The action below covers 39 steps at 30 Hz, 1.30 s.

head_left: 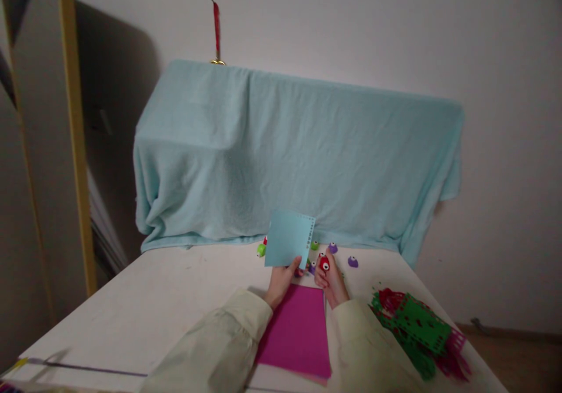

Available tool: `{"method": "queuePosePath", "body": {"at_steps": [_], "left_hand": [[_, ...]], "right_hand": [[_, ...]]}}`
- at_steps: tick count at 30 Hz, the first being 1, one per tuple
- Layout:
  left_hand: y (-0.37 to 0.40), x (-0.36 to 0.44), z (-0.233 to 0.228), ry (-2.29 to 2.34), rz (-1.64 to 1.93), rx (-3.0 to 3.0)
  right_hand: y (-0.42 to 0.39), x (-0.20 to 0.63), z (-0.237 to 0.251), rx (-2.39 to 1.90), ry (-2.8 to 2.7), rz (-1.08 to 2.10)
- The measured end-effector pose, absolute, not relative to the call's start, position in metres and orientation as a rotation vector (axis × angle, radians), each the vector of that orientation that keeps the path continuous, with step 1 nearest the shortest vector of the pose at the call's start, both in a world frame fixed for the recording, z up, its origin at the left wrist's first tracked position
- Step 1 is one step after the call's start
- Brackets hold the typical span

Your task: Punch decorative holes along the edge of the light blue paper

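Observation:
A light blue sheet of paper is raised over the table, pinched at its lower edge by my left hand. Small cut-outs run along its top and right edges. Just to the right, my right hand is closed around a small red paper punch with round white eyes; the punch and the paper are apart. Below my hands lies a stack of paper with a magenta sheet on top. Around the hands sit more eyed punches: a green one, purple ones, and others partly hidden.
At the table's right side is a heap of punched green paper with red and magenta shreds. A light blue cloth drapes over something behind the white table. A dark strip runs along the front left.

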State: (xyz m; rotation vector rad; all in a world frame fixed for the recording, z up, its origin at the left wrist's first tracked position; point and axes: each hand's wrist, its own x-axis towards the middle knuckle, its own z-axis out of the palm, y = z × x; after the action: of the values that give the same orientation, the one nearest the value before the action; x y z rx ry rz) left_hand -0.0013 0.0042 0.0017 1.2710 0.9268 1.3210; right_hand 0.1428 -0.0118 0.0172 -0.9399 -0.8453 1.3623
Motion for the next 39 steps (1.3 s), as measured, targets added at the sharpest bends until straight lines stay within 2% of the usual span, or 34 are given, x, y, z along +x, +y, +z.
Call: {"method": "queuePosePath", "body": {"at_steps": [9, 21, 31, 39], "left_hand": [[-0.001, -0.002, 0.008, 0.945, 1.309, 1.271], [-0.001, 0.002, 0.003, 0.882, 1.264, 1.301], [-0.015, 0.001, 0.021, 0.920, 1.141, 1.504], [-0.011, 0.002, 0.013, 0.905, 1.121, 1.528]], "right_hand": [[-0.015, 0.135, 0.014, -0.897, -0.920, 1.308], [-0.023, 0.137, 0.026, -0.886, -0.924, 1.439], [-0.020, 0.138, 0.021, -0.929, -0.956, 1.264], [-0.022, 0.138, 0.018, -1.022, -1.043, 1.125]]}}
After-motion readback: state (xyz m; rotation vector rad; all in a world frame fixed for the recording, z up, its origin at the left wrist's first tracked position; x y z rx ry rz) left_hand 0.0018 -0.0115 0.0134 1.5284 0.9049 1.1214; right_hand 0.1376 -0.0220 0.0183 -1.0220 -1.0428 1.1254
